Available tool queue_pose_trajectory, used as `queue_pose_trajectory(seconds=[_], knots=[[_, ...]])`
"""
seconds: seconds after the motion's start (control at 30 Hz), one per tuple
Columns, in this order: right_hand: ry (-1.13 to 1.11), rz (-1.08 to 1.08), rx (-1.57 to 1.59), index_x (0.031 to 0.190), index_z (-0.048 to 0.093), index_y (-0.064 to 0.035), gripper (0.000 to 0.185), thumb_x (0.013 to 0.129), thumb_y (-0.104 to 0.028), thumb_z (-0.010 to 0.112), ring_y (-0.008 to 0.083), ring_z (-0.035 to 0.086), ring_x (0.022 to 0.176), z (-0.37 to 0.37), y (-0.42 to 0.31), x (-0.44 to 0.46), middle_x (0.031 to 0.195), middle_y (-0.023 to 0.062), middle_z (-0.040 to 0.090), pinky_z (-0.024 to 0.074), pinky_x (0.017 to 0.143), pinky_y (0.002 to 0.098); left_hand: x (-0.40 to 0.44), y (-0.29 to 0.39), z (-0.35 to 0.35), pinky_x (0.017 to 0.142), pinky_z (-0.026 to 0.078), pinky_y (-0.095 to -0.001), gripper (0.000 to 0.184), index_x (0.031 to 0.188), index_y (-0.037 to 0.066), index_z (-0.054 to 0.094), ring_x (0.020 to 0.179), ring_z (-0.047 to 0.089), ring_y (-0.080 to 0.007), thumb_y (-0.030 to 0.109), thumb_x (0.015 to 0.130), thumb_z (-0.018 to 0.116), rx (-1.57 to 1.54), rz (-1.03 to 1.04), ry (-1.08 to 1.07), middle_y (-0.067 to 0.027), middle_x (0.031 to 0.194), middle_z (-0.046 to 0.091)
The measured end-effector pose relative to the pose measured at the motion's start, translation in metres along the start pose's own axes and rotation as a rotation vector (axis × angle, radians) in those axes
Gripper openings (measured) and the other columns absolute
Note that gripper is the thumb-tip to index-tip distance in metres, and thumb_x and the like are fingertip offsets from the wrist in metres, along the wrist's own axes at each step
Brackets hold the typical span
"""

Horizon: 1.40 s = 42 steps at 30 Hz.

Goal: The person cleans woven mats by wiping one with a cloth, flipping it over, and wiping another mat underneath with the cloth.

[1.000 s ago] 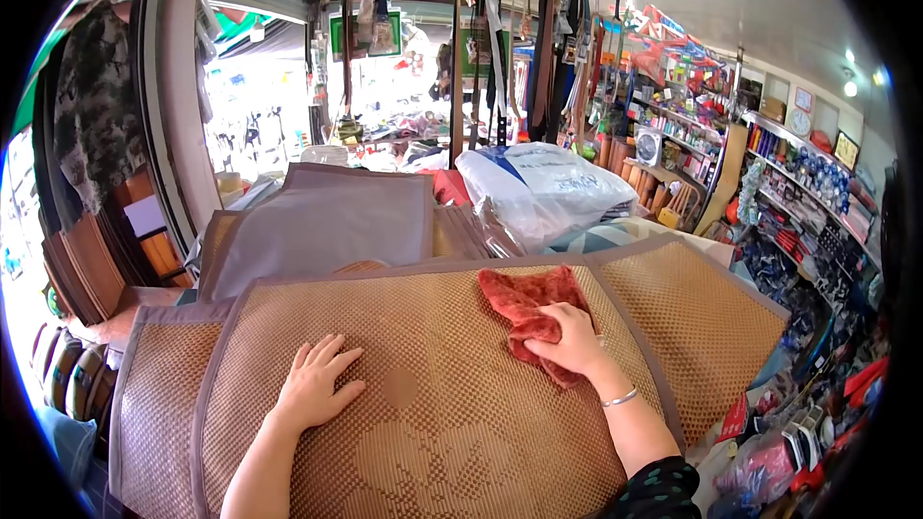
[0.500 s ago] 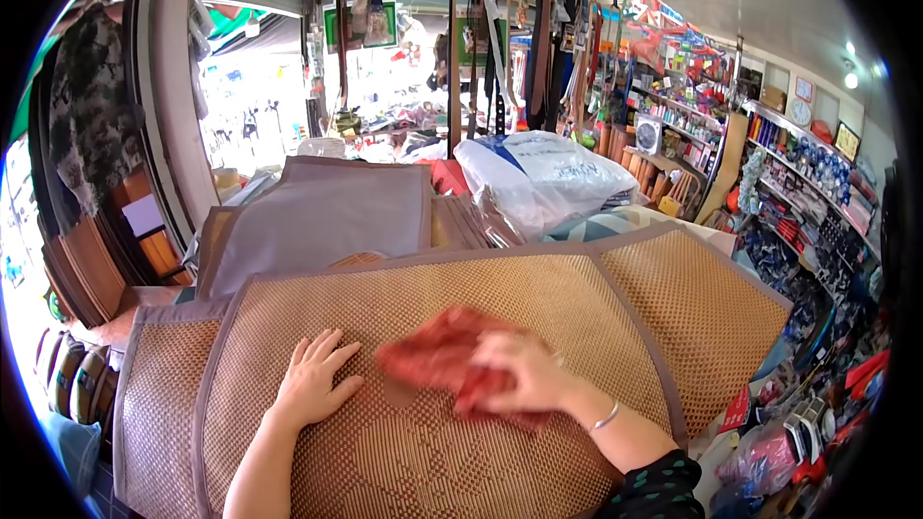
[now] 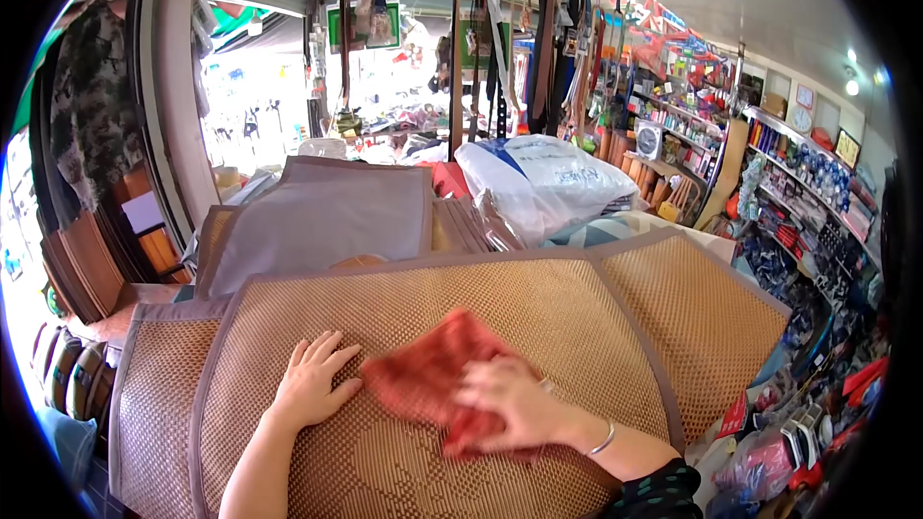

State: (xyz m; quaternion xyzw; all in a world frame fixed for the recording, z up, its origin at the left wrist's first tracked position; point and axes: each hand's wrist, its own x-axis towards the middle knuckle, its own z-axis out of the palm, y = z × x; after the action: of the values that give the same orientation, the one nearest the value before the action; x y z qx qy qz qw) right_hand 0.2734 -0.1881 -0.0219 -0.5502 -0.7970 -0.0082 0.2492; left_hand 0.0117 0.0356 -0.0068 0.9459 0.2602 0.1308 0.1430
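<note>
A tan woven mat [image 3: 288,312] with a brown fabric border lies in front of me, a darker pattern showing on its near part. On its left half my left hand [image 3: 312,386] rests flat, fingers spread, holding nothing. My right hand [image 3: 510,406] presses a crumpled red cloth [image 3: 415,370] onto the mat, right of centre, fingers bent over the fabric. Motion blurs this hand and the cloth a little. Side panels of the matting [image 3: 697,317] extend past the border at both sides.
Behind the mat lie a grey-backed mat [image 3: 327,216] and a white plastic-wrapped bundle [image 3: 548,178]. Belts [image 3: 548,48] hang above. Packed shelves [image 3: 808,173] and piled goods [image 3: 769,452] line the right side. Rolled striped items [image 3: 82,375] stand at left.
My right hand has shifted slightly down and left with the red cloth, whose left part now spreads wider over the mat. My left hand stays in nearly the same place.
</note>
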Motion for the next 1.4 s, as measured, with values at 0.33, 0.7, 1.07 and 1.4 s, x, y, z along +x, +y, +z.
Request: queue_pose_trajectory(seconds=[0.33, 0.7, 1.07, 1.4], knots=[[0.176, 0.270, -0.116, 0.118, 0.064, -0.0017, 0.065, 0.073, -0.045, 0.079, 0.0356, 0.053, 0.124, -0.025, 0.048, -0.002, 0.128, 0.0193, 0.059, 0.0408, 0.107, 0.0470, -0.001, -0.001, 0.001, 0.122, 0.014, -0.0506, 0.060, 0.143, 0.015, 0.050, 0.147, 0.027, -0.0323, 0.046, 0.093, 0.058, 0.016, 0.013, 0.009, -0.0168, 0.154, 0.038], [0.139, 0.222, -0.102, 0.121, 0.062, -0.0035, 0.066, 0.073, -0.047, 0.078, 0.0366, 0.049, 0.127, -0.016, 0.029, -0.011, 0.128, 0.0182, 0.057, 0.0338, 0.108, 0.0510, -0.001, 0.000, 0.000, 0.122, 0.014, -0.0507, 0.060, 0.144, 0.015, 0.049, 0.148, 0.026, -0.0318, 0.047, 0.093, 0.057, 0.029, 0.005, -0.009, -0.0165, 0.155, 0.037], [0.102, 0.158, 0.064, 0.120, 0.063, -0.0042, 0.062, 0.074, -0.043, 0.079, 0.0355, 0.055, 0.120, -0.018, 0.030, 0.005, 0.126, 0.0175, 0.060, 0.0420, 0.106, 0.0478, -0.001, -0.001, 0.002, 0.122, 0.015, -0.0513, 0.059, 0.141, 0.014, 0.052, 0.147, 0.027, -0.0329, 0.046, 0.092, 0.058, 0.030, 0.021, 0.037, -0.0175, 0.153, 0.039], [0.365, 0.368, -0.267, 0.113, 0.064, -0.0008, 0.061, 0.070, -0.041, 0.081, 0.0372, 0.057, 0.116, -0.025, 0.065, -0.022, 0.120, 0.0199, 0.063, 0.0402, 0.101, 0.0488, -0.001, 0.001, 0.000, 0.122, 0.014, -0.0503, 0.059, 0.143, 0.015, 0.050, 0.148, 0.026, -0.0317, 0.046, 0.093, 0.058, 0.016, 0.003, -0.001, -0.0165, 0.155, 0.037]])
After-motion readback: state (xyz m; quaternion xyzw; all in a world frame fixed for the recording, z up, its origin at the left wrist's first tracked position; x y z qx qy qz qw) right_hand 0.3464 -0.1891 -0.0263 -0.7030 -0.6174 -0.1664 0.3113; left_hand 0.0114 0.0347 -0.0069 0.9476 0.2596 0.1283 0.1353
